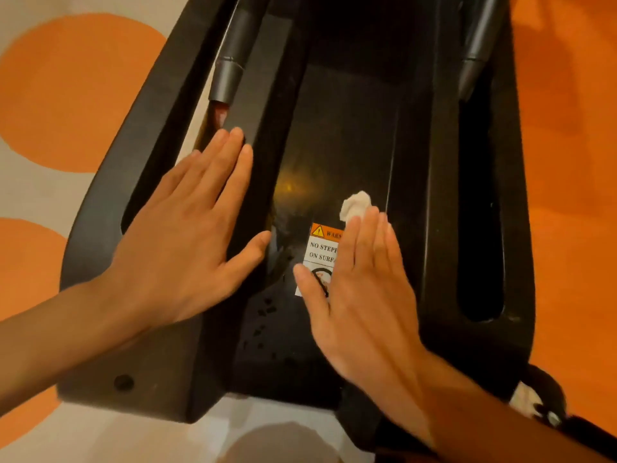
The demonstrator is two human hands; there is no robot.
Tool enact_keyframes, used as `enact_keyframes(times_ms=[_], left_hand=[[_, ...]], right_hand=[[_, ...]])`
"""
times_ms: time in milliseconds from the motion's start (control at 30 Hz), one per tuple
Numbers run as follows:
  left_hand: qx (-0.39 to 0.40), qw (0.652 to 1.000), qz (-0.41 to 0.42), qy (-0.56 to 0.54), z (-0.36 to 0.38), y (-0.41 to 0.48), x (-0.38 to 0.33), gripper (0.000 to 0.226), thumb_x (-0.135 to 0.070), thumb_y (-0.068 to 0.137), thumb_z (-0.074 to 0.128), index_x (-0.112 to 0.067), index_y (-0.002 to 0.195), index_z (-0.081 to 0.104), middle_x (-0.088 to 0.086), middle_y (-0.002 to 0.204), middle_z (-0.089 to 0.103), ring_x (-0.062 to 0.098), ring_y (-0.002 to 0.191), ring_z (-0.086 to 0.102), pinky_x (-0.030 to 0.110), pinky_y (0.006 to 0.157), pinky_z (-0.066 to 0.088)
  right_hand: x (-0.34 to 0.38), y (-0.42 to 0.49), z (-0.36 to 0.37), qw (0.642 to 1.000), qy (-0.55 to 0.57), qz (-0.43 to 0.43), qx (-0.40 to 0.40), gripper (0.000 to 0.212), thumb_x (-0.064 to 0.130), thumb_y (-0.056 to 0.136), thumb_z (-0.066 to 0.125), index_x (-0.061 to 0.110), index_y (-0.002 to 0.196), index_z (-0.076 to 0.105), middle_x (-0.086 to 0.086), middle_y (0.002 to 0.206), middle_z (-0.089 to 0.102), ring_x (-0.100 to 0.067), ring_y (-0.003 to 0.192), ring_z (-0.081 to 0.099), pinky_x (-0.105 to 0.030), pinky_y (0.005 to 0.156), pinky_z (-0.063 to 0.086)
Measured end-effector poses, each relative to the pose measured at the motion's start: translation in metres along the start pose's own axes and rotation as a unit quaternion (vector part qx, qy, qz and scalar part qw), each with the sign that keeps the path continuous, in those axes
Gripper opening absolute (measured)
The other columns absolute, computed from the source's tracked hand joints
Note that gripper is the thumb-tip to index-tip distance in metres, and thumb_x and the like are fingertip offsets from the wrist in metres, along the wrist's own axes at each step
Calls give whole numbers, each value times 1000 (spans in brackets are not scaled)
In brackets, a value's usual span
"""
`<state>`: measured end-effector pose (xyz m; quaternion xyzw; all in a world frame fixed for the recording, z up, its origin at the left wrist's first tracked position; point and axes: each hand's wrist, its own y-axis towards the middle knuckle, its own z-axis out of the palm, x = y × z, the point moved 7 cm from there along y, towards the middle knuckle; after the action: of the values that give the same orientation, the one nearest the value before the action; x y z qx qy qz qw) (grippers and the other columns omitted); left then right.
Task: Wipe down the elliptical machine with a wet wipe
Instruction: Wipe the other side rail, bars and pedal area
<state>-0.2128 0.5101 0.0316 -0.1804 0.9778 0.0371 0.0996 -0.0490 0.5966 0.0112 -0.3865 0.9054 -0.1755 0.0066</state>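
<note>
The black rear base of the elliptical machine (354,135) fills the middle of the head view. A crumpled white wet wipe (354,202) lies on its glossy centre cover, just above a white and orange warning sticker (321,247). My right hand (362,289) lies flat with straight fingers, its fingertips pressing the near edge of the wipe and its palm covering part of the sticker. My left hand (190,235) rests flat with straight fingers on the left side rail of the base, holding nothing.
Two grey pedal-arm tubes (230,75) (475,58) run down into the side channels of the base. The floor around is orange (567,162) on the right, with white and orange circles (66,95) on the left. A dark strap-like object (541,392) lies at the base's right corner.
</note>
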Motion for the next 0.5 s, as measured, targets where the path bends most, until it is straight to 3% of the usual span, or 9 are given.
enact_keyframes(times_ms=[100,167,233,300,400,433,500], left_hand=[[-18,1000,2,0,1,1,0,89,-61,100,28,-1,164,16,16,173,9,23,161,2,37,128,5],[-28,1000,6,-3,1,4,-1,89,-62,100,27,-1,164,17,17,173,11,24,161,4,38,128,5],[-28,1000,9,-4,1,4,-1,89,-62,100,25,0,164,17,18,172,12,25,161,5,40,128,7],[-27,1000,5,3,3,3,0,90,-63,100,23,-1,164,16,18,173,11,26,161,6,42,128,8],[-23,1000,-3,16,6,0,-1,88,-63,101,22,-4,165,13,15,173,8,24,161,4,40,129,6],[-25,1000,-6,16,6,-1,-1,87,-63,101,22,-4,165,12,14,174,8,23,161,3,39,129,5],[-28,1000,-4,14,4,-3,-2,85,-61,102,20,-5,165,13,13,174,8,22,161,4,39,130,6]], right_hand=[[21,-68,70,997,32,45,46,99,68,100,12,-15,148,37,-35,159,24,-49,149,28,-53,121,24],[26,-91,101,996,28,45,75,96,69,99,18,-13,140,45,-34,153,33,-49,141,39,-51,118,26],[20,-85,94,998,34,50,22,93,64,102,14,-13,147,39,-33,157,30,-49,145,34,-50,120,23],[13,-54,60,997,29,46,-56,92,62,103,3,-11,157,19,-32,165,13,-44,155,16,-49,126,15],[5,-5,27,996,10,52,-76,98,67,91,-22,-2,160,-10,-23,168,-15,-31,157,-16,-44,128,-8],[5,-1,27,995,12,51,-79,98,67,89,-24,0,159,-12,-21,168,-17,-29,156,-18,-43,128,-10],[9,-20,36,995,19,59,-73,92,64,98,-11,-4,160,-4,-24,169,-8,-34,158,-9,-47,129,0]])
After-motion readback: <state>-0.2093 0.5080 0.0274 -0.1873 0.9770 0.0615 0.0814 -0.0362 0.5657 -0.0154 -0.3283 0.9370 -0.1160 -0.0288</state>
